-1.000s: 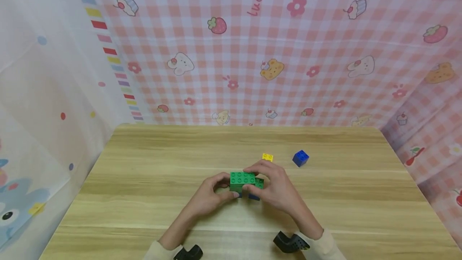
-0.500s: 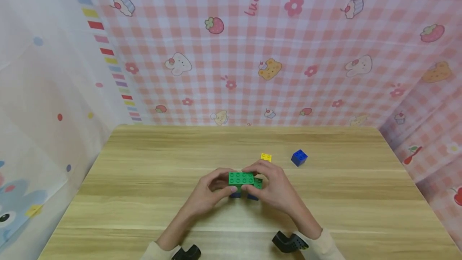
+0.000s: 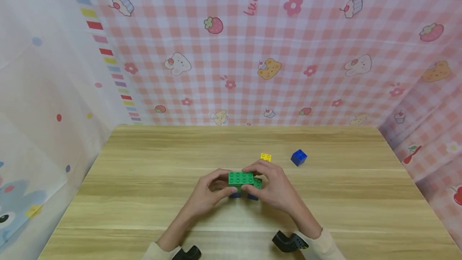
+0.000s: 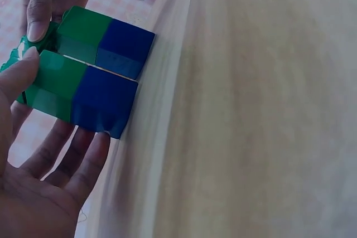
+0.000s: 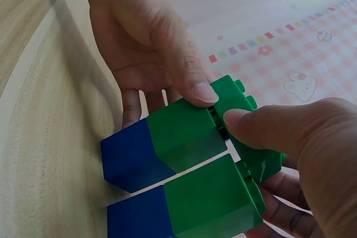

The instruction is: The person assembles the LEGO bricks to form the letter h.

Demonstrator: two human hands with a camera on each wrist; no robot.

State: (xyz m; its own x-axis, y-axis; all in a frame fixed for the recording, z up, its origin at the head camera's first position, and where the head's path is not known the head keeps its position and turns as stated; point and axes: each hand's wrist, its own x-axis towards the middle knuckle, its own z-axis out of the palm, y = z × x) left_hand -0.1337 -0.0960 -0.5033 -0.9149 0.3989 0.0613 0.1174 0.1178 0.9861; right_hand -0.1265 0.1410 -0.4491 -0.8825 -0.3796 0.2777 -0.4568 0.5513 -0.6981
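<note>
Two short stacks of toy building bricks stand side by side on the table. In the right wrist view, the left stack has a green brick (image 5: 181,135) on a blue brick (image 5: 131,154); the right one repeats this with another green brick (image 5: 209,196) and blue brick (image 5: 136,215). A long green brick (image 3: 241,178) lies across the tops, studs up, with a narrow gap showing over the left stack. My right hand (image 3: 273,183) pinches this long brick between thumb and fingers. My left hand (image 3: 207,192) grips the left stack, its thumb in front and fingers curled behind.
Behind my right hand a yellow brick (image 3: 266,157) is partly hidden. A loose blue brick (image 3: 298,157) lies farther right on the wooden table (image 3: 144,155). Patterned cloth (image 3: 231,51) hangs beyond the table's back edge.
My left thumb and fingers have shifted slightly up along the left stack, showing more of its blue brick. The right hand keeps its hold on the long green brick. The head view has moved a little.
</note>
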